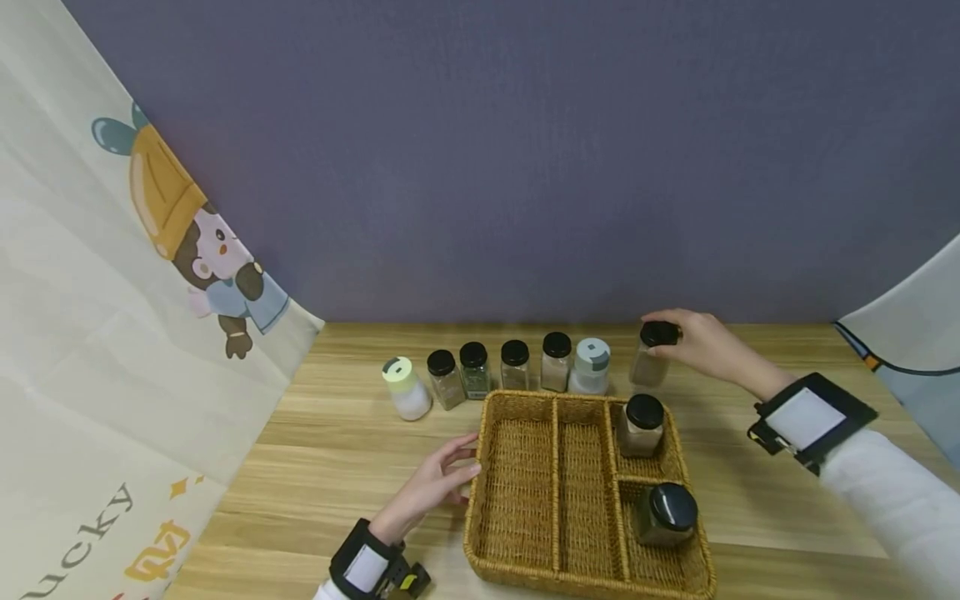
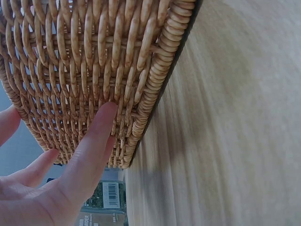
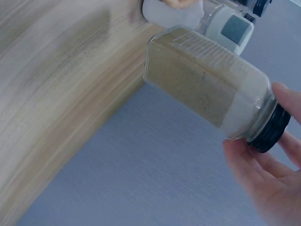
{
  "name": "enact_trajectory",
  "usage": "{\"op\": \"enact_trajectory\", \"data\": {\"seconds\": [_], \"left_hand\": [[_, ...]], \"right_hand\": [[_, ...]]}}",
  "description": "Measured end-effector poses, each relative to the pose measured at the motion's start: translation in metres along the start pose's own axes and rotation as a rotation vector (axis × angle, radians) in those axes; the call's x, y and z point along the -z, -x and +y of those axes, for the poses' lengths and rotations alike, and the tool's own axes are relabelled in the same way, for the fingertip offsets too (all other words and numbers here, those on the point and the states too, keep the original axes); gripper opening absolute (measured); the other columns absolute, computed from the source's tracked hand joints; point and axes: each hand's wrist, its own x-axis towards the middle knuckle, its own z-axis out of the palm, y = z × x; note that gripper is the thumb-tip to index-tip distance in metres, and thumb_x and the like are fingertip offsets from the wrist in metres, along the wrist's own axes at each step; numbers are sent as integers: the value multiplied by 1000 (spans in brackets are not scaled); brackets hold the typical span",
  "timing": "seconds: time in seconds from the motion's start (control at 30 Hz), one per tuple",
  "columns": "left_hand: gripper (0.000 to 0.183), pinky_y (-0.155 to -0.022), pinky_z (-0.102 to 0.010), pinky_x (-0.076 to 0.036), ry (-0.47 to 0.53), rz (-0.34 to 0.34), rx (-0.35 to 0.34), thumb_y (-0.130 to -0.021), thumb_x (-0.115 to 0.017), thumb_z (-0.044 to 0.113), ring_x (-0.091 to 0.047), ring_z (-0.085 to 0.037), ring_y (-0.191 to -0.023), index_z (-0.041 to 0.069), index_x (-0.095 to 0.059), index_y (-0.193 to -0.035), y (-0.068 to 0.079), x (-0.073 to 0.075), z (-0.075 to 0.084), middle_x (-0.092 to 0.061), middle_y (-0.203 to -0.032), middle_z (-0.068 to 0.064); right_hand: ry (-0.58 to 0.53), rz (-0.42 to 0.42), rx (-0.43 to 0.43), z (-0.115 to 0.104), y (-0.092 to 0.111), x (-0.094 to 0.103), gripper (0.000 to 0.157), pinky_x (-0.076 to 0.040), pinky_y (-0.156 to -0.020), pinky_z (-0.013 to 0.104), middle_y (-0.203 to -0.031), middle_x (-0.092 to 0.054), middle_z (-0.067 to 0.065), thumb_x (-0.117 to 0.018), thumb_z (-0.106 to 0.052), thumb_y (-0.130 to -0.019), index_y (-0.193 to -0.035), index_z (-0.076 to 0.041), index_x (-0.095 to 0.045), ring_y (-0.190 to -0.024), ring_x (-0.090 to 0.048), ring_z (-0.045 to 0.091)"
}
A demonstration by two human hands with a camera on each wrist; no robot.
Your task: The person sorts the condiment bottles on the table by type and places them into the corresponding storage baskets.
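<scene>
My right hand (image 1: 701, 342) pinches the black lid of a clear spice jar (image 3: 202, 82) holding tan powder, behind the basket's back right corner. In the right wrist view the fingers (image 3: 247, 165) and thumb are around the lid; whether the jar's base touches the table is unclear. The wicker basket (image 1: 517, 492) is divided into compartments. My left hand (image 1: 433, 483) rests at its left side, fingers (image 2: 94, 136) extended, one fingertip against the weave. Two black-lidded jars stand in the right compartments, one in the back (image 1: 641, 429) and one in the front (image 1: 666, 517).
Behind the basket stand several black-lidded spice jars (image 1: 514, 362) and a white-topped shaker (image 1: 591, 365). A yellow-green-topped shaker (image 1: 407, 389) is at the row's left end. A grey-blue panel (image 1: 525, 167) rises at the wooden table's (image 1: 330, 467) back edge.
</scene>
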Motion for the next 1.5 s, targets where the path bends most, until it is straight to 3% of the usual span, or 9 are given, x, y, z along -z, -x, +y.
{"op": "enact_trajectory", "data": {"seconds": [0.27, 0.7, 1.27, 1.5], "left_hand": [[62, -66, -37, -54, 1, -1, -3, -86, -57, 21, -54, -28, -101, 1, -27, -136, 1, -1, 1, -37, -129, -27], [62, -67, -37, -53, 23, -1, -1, -87, -56, 19, -52, -34, -103, 0, -25, -137, 1, -1, -2, -35, -130, -28], [65, -63, -36, -53, -34, 15, -1, -84, -59, 26, -53, -28, -101, 3, -28, -136, -2, 1, -5, -38, -129, -25], [64, -60, -34, -53, -41, 20, -6, -84, -59, 26, -54, -28, -100, 2, -29, -136, -2, 0, -5, -40, -128, -25]], "right_hand": [[28, 30, 28, -5, -3, 8, 46, -50, -66, 42, -109, -54, 29, -67, -9, -78, -118, 5, -51, -88, -58, 34], [37, 11, 47, -19, -8, 16, 47, -49, -63, 37, -109, -54, 28, -66, -12, -79, -120, 5, -50, -87, -58, 31], [51, 30, 113, -38, -9, 17, 46, -52, -66, 40, -106, -56, 26, -68, -7, -76, -118, 5, -52, -89, -57, 34], [56, 37, 146, -45, -9, 14, 47, -53, -62, 36, -101, -58, 24, -69, -7, -74, -116, 5, -53, -85, -58, 32]]}}
